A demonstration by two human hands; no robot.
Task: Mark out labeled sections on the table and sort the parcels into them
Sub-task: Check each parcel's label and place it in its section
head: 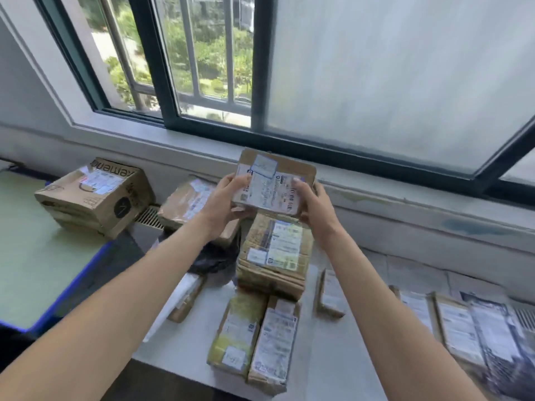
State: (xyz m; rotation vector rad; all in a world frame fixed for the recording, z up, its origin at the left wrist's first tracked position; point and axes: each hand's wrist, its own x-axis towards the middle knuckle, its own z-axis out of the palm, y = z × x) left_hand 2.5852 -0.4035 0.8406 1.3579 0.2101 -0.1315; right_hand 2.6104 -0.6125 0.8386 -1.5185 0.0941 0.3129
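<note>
Left hand (224,195) and right hand (314,205) grip flat cardboard parcel (275,180), glossy labels up, raised over taped boxy carton (275,253); more boxes crowd white tabletop (188,345).

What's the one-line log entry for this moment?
left hand: grips small parcel | right hand: grips it too | small parcel: held up over larger parcel, label toward camera | placed: not yet
</note>
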